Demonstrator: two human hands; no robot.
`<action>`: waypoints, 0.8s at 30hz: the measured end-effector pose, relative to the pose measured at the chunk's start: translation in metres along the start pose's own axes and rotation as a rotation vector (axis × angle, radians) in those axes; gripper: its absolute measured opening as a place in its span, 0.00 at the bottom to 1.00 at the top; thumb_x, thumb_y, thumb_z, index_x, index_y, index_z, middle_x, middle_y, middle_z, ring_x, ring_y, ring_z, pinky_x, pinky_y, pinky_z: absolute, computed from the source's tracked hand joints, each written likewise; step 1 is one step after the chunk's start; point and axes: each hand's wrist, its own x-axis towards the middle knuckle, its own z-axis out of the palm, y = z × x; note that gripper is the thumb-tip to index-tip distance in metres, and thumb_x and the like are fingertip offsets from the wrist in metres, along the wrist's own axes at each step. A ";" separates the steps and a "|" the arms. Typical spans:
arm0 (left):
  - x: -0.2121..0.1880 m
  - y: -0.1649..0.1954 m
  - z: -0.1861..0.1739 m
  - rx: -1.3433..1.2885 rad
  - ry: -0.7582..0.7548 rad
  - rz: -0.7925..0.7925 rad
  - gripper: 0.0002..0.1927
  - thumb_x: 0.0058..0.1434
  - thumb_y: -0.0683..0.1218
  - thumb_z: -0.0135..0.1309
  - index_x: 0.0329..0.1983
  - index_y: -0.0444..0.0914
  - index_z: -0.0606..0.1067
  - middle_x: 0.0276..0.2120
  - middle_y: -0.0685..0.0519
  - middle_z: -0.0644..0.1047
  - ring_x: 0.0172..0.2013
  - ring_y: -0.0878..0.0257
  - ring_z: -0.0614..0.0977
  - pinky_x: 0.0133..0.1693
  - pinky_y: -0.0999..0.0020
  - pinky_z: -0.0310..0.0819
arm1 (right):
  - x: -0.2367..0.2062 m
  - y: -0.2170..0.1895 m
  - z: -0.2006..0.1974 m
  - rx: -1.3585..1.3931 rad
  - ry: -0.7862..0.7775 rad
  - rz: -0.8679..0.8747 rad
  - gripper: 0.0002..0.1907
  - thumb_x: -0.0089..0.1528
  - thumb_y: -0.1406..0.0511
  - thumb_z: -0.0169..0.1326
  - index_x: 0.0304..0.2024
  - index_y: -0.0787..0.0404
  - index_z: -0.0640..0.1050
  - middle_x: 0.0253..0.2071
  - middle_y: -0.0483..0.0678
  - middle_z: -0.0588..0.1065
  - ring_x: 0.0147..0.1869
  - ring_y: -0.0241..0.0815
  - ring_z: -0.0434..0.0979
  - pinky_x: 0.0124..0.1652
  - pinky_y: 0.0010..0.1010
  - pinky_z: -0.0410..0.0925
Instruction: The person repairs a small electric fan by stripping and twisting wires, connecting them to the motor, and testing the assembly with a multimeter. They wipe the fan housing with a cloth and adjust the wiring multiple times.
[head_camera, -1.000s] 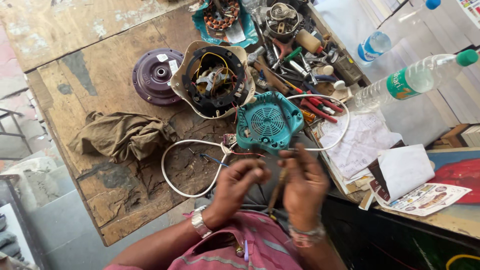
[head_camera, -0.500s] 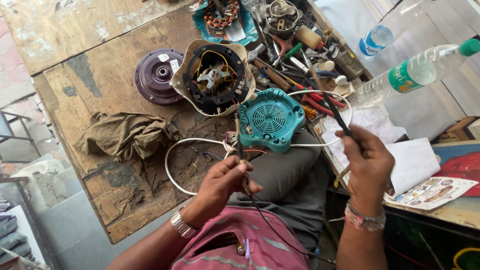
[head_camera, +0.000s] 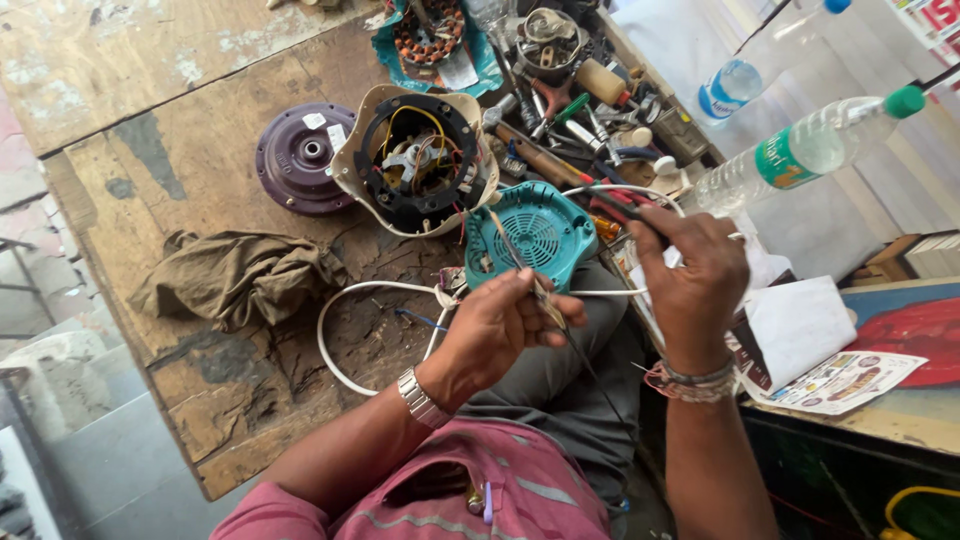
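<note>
A thin, limp wire (head_camera: 520, 262) is pinched in the left hand (head_camera: 500, 330) over the teal housing (head_camera: 535, 235); dark-handled pliers (head_camera: 625, 208) are clasped by the right hand (head_camera: 695, 270). It probably kinks easily, best held near its end.

A worn wooden workbench (head_camera: 150, 130) with peeling paint fills the upper left of the frame; grey paved floor (head_camera: 90, 450) shows at lower left, in daylight.
</note>
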 end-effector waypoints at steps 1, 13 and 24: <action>0.004 0.001 0.000 -0.017 0.013 0.010 0.15 0.74 0.54 0.41 0.48 0.37 0.70 0.43 0.38 0.82 0.46 0.48 0.84 0.44 0.56 0.78 | 0.004 -0.003 0.002 -0.029 -0.006 -0.020 0.10 0.62 0.68 0.71 0.44 0.59 0.84 0.37 0.46 0.78 0.42 0.46 0.75 0.44 0.39 0.66; 0.023 0.011 -0.009 -0.111 0.058 0.061 0.14 0.74 0.53 0.42 0.45 0.38 0.71 0.43 0.41 0.83 0.47 0.47 0.85 0.43 0.59 0.78 | 0.028 -0.023 0.020 -0.082 -0.072 -0.143 0.09 0.58 0.65 0.70 0.41 0.55 0.85 0.36 0.44 0.78 0.43 0.47 0.75 0.45 0.40 0.66; 0.026 0.017 -0.006 -0.116 0.112 0.043 0.14 0.74 0.53 0.41 0.45 0.38 0.70 0.43 0.42 0.82 0.47 0.47 0.85 0.42 0.60 0.77 | 0.028 -0.020 0.027 -0.082 -0.093 -0.145 0.10 0.58 0.66 0.71 0.41 0.55 0.85 0.35 0.43 0.77 0.42 0.45 0.75 0.45 0.39 0.66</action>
